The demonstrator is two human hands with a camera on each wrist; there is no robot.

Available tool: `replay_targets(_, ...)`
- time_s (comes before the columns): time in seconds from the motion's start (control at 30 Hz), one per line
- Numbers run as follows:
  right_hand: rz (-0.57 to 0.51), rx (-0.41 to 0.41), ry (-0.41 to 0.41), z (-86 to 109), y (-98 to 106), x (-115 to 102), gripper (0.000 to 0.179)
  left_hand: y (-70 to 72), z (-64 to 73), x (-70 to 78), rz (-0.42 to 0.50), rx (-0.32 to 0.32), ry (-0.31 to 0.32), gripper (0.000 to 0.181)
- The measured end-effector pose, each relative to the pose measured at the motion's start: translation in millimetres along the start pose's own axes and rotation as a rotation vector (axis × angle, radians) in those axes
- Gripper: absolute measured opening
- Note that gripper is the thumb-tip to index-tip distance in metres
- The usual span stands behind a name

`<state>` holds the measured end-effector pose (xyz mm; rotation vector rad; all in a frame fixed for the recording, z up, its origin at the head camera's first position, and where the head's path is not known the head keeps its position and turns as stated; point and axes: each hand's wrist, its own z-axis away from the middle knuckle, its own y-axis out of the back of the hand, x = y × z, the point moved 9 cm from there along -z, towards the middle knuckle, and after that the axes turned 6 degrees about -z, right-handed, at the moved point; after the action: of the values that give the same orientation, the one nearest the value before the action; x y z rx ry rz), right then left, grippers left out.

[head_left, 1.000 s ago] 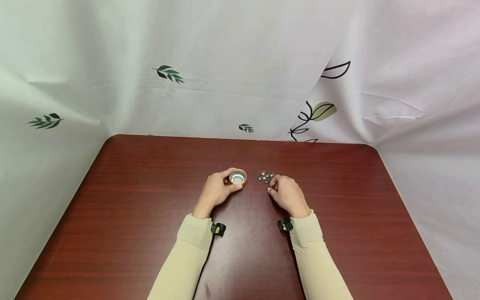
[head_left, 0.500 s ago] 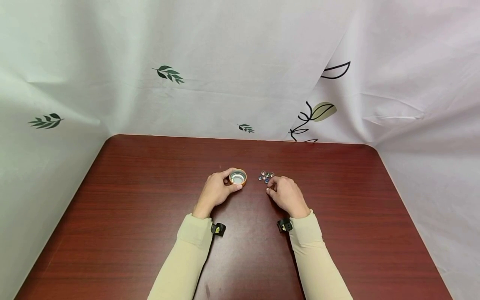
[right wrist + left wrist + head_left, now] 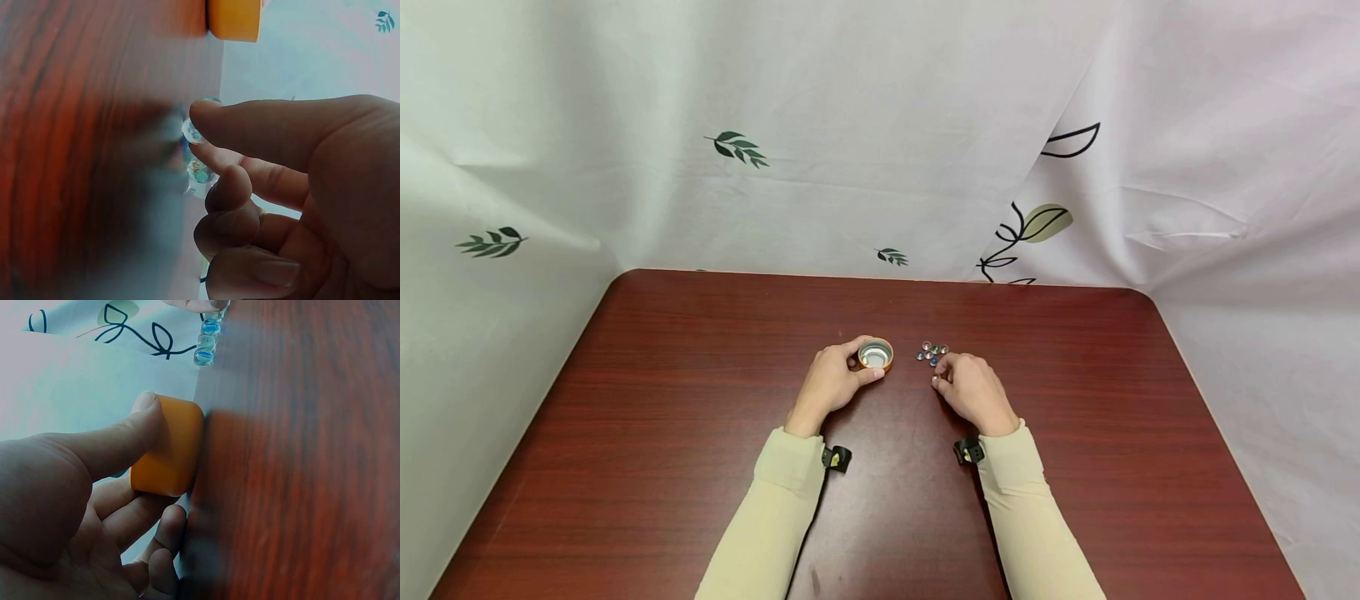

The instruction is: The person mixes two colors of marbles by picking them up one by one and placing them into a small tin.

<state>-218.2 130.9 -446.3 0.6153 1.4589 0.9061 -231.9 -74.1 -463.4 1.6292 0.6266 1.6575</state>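
Note:
A round orange lid (image 3: 876,354) with a silvery inside lies face up on the table. My left hand (image 3: 831,379) grips it between thumb and fingers; the left wrist view shows the thumb on the orange side wall (image 3: 172,444). A cluster of several small clear glass marbles (image 3: 928,355), some with blue or green inside, lies to the lid's right. My right hand (image 3: 976,390) is just beside them, thumb and index fingertip slightly apart and the other fingers curled. In the right wrist view one marble (image 3: 191,131) shows in the gap between thumb and index finger, another (image 3: 201,170) below.
The dark red wooden table (image 3: 737,325) has rounded far corners. White curtains (image 3: 820,167) printed with leaves hang behind it and along both sides. Black straps (image 3: 837,458) sit at both wrists, beside the pale yellow sleeves (image 3: 775,500).
My right thumb and index finger have shifted a little to the left, close by the marbles. The left hand and the lid have stayed in place.

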Motion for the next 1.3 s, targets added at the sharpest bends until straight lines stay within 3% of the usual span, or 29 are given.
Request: replay_targets(1.3, 0.004, 0.034, 0.03, 0.2, 4, -13, 0.007, 3.0, 2.0, 1.9, 0.017, 0.011, -0.005, 0.046)
